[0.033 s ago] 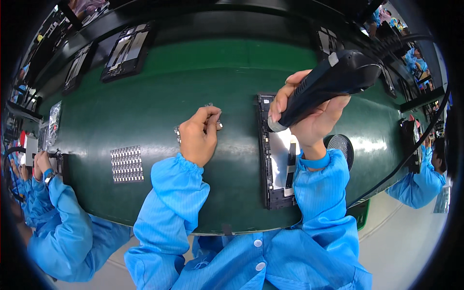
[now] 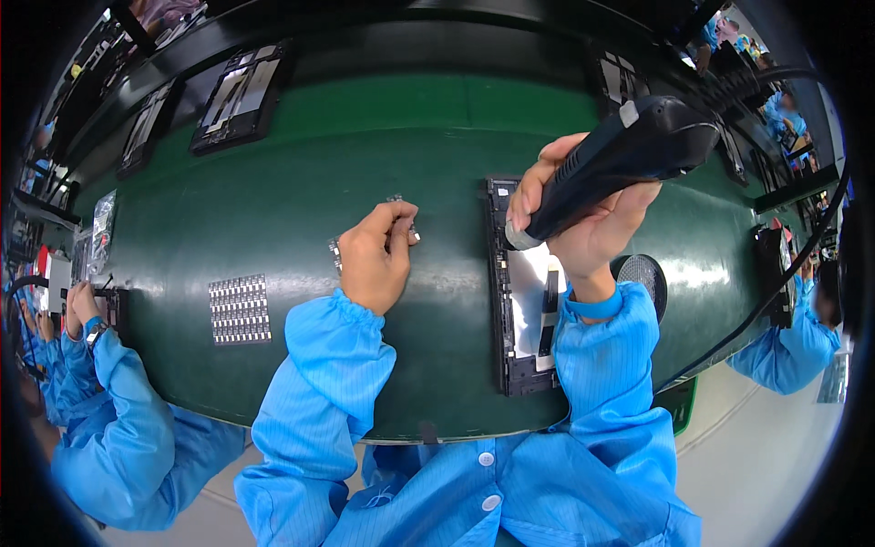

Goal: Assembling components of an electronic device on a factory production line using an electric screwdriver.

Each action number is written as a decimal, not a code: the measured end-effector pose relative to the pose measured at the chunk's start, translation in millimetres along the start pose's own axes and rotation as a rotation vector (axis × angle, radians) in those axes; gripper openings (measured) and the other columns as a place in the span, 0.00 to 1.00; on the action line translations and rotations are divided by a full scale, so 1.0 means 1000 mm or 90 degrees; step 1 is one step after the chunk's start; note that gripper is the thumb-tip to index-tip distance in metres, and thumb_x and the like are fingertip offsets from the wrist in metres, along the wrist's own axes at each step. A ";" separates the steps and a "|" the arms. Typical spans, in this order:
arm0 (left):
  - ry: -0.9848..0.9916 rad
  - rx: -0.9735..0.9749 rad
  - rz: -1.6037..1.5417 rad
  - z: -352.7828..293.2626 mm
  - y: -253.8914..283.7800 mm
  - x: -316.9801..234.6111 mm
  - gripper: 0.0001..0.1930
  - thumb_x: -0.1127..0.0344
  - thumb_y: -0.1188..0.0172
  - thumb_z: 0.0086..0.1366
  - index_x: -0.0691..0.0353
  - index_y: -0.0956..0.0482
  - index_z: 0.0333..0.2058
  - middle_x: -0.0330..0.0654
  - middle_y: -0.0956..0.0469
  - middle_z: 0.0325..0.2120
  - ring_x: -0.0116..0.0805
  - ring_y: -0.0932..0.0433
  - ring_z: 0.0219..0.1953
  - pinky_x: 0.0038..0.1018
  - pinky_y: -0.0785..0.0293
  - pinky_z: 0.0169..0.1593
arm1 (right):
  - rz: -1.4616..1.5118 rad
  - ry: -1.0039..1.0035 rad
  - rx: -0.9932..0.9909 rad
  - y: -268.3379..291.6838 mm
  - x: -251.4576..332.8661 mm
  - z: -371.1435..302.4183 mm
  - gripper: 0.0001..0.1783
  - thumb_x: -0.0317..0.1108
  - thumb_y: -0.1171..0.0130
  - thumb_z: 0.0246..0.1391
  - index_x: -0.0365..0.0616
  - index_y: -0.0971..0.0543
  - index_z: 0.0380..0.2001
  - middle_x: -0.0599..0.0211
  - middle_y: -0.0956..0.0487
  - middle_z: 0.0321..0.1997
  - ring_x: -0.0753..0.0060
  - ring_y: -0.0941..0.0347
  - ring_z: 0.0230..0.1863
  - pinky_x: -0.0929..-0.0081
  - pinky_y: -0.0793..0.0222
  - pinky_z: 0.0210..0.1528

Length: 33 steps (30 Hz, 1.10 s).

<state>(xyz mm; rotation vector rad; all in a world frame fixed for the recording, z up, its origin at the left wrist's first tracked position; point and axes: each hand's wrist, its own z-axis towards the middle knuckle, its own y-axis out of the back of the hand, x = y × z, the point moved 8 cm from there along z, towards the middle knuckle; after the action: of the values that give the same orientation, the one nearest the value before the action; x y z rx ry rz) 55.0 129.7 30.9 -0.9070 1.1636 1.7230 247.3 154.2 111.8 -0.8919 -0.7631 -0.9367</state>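
My right hand (image 2: 597,219) is wrapped round a thick black handheld tool (image 2: 629,150) with a pale grey tip. The tip points down over an opened black tablet-like housing (image 2: 515,376), which has a shiny silver panel and a dark strip inside. My hand and the tool hide part of this housing. To its left, my left hand (image 2: 375,253) is closed in a pinch on a small sheet of metallic parts (image 2: 334,252). Only the edges of that sheet show round my fingers. A larger sheet of similar small parts (image 2: 240,310) lies flat further left.
Similar opened housings (image 2: 239,98) stand at the back. A dark round mesh-topped object (image 2: 643,278) sits behind my right forearm. A black cable (image 2: 775,283) curves down the right side. Clear plastic bags (image 2: 102,228) lie far left. Co-workers in blue (image 2: 128,438) sit at both sides.
My hands, the tool and the housing have not visibly moved. At the far left, the co-worker's hands have shifted slightly.
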 end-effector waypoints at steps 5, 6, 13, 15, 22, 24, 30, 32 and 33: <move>-0.064 0.001 0.016 0.000 0.001 -0.005 0.09 0.84 0.51 0.58 0.71 0.23 0.35 0.46 0.21 0.31 0.29 0.21 0.28 0.21 0.25 0.33 | -0.040 -0.009 0.009 -0.005 0.001 0.000 0.50 0.80 0.72 0.46 0.37 0.33 0.38 0.58 0.29 0.18 0.66 0.30 0.17 0.71 0.31 0.21; -0.073 0.003 0.023 0.000 0.001 -0.005 0.10 0.85 0.52 0.58 0.71 0.23 0.34 0.47 0.21 0.33 0.30 0.21 0.28 0.21 0.24 0.34 | -0.054 -0.011 0.022 -0.007 0.001 0.000 0.50 0.80 0.71 0.45 0.37 0.33 0.38 0.58 0.29 0.18 0.66 0.30 0.18 0.71 0.31 0.21; -0.101 -0.027 0.041 -0.003 0.002 -0.005 0.11 0.86 0.52 0.56 0.72 0.22 0.34 0.48 0.21 0.35 0.31 0.20 0.29 0.21 0.24 0.34 | -0.077 -0.020 0.052 -0.015 0.000 -0.007 0.51 0.82 0.69 0.42 0.38 0.33 0.38 0.59 0.29 0.18 0.67 0.30 0.18 0.72 0.31 0.21; -0.105 -0.026 0.043 -0.004 0.001 -0.007 0.11 0.86 0.52 0.56 0.71 0.22 0.34 0.48 0.21 0.35 0.30 0.20 0.29 0.21 0.24 0.33 | -0.069 -0.023 0.044 -0.013 0.000 -0.010 0.51 0.82 0.69 0.42 0.38 0.33 0.38 0.59 0.29 0.18 0.67 0.30 0.18 0.72 0.31 0.21; -0.223 -0.056 0.167 -0.007 0.000 -0.031 0.11 0.82 0.45 0.55 0.68 0.22 0.38 0.51 0.22 0.37 0.40 0.20 0.36 0.26 0.24 0.40 | -0.057 0.023 -0.005 -0.005 0.014 -0.005 0.52 0.82 0.70 0.43 0.36 0.33 0.40 0.59 0.28 0.18 0.68 0.30 0.18 0.72 0.31 0.21; -0.307 -0.009 0.153 -0.017 -0.013 -0.053 0.14 0.79 0.41 0.52 0.68 0.23 0.40 0.52 0.22 0.39 0.44 0.22 0.40 0.30 0.25 0.43 | -0.011 0.050 -0.004 0.011 0.039 -0.004 0.53 0.82 0.72 0.44 0.36 0.33 0.43 0.57 0.28 0.21 0.65 0.30 0.20 0.68 0.31 0.24; -0.545 0.380 0.121 -0.143 -0.085 -0.108 0.27 0.56 0.34 0.48 0.69 0.25 0.43 0.51 0.26 0.46 0.44 0.30 0.55 0.49 0.42 0.60 | -0.070 0.089 -0.018 0.047 0.071 -0.031 0.50 0.79 0.69 0.46 0.38 0.36 0.47 0.61 0.30 0.23 0.68 0.32 0.22 0.70 0.34 0.26; -0.545 0.334 0.179 -0.140 -0.090 -0.104 0.20 0.61 0.37 0.51 0.68 0.23 0.41 0.49 0.25 0.46 0.41 0.31 0.56 0.49 0.44 0.61 | -0.081 0.080 -0.028 0.062 0.075 -0.046 0.48 0.78 0.66 0.48 0.39 0.37 0.47 0.62 0.30 0.24 0.71 0.32 0.22 0.71 0.34 0.26; -0.550 0.313 0.204 -0.132 -0.092 -0.101 0.21 0.61 0.37 0.50 0.68 0.23 0.42 0.49 0.26 0.47 0.41 0.31 0.56 0.49 0.43 0.61 | -0.084 0.096 -0.060 0.066 0.078 -0.053 0.48 0.77 0.66 0.48 0.38 0.37 0.46 0.63 0.31 0.22 0.71 0.32 0.21 0.73 0.35 0.24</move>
<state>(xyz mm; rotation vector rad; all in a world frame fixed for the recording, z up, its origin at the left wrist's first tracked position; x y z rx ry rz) 191.7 -0.3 49.7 0.3344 1.0597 1.6698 346.4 100.7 135.7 -0.8496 -0.6589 -1.1504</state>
